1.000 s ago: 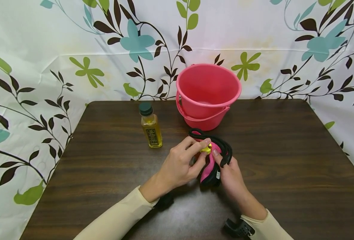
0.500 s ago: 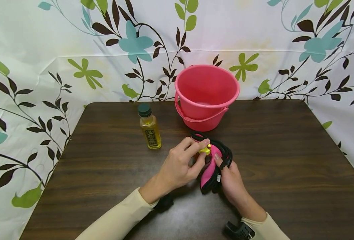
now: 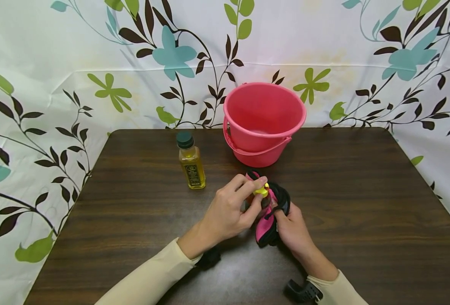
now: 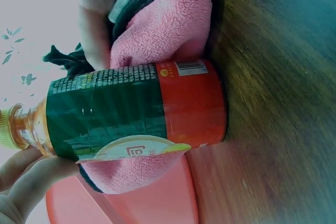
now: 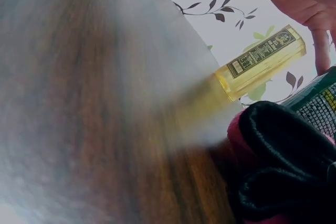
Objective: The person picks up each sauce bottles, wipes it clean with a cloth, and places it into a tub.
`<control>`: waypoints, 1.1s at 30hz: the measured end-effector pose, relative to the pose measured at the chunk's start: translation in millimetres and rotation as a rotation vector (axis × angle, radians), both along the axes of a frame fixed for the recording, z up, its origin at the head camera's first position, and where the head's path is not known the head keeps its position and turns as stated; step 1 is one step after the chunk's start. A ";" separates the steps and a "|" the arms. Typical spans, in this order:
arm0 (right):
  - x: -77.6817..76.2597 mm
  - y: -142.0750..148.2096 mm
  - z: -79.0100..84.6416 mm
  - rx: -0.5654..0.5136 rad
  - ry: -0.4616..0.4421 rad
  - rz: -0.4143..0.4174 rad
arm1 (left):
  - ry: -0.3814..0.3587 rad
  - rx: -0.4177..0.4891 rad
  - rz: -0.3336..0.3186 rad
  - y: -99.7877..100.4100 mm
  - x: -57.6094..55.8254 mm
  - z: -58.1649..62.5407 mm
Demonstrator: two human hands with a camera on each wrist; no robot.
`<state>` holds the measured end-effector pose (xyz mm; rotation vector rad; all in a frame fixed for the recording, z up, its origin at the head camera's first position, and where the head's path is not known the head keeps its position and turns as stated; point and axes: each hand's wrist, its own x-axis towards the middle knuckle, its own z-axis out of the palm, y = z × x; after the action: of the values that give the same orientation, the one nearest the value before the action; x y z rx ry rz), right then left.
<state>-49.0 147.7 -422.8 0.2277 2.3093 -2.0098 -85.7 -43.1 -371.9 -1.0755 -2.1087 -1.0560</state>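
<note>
A plastic bottle (image 4: 121,108) with a yellow cap (image 3: 263,190) and a green and red label stands upright on the table. My left hand (image 3: 226,207) pinches it at the top, thumb and finger by the cap. A folded pink and black cloth (image 3: 265,228) is wrapped partly round the bottle's side, its fluffy pink face against the label in the left wrist view. My right hand (image 3: 295,231) grips this cloth and presses it to the bottle. Most of the bottle's body is hidden in the head view by the cloth and my left hand.
Behind my hands stands a pink bucket (image 3: 265,150) with its handle down. A glass bottle of yellow oil (image 3: 192,169) with a dark green cap is to the left. The brown wooden table (image 3: 362,203) ends at a floral sheet (image 3: 324,38).
The cloth in my right hand has shifted round the bottle, its black folds drawing lower and closer in. My left hand stays at the cap.
</note>
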 end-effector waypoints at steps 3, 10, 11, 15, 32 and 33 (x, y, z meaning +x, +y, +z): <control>-1.4 -0.8 -1.2 0.039 0.004 -0.007 | 0.002 0.002 0.003 -0.1 0.1 -0.4; 0.1 -5.1 2.1 0.021 -0.056 -0.051 | -0.003 0.006 0.005 -1.1 0.1 -2.4; 0.6 -5.7 3.4 0.008 -0.070 -0.055 | -0.005 0.007 0.004 -1.1 0.2 -2.7; 1.9 -6.5 7.6 -0.084 -0.112 -0.045 | -0.012 0.012 0.000 -0.8 0.2 -3.7; 8.5 -6.7 34.4 -0.354 -0.077 0.022 | -0.011 0.010 -0.008 0.9 -0.5 -3.3; 8.8 -6.6 35.9 -0.361 -0.064 0.030 | -0.008 0.010 -0.008 0.8 -0.7 -3.3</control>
<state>-40.2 141.1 -386.9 0.2273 1.8570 -2.3163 -86.4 -42.3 -375.2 -1.0775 -2.1048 -1.0746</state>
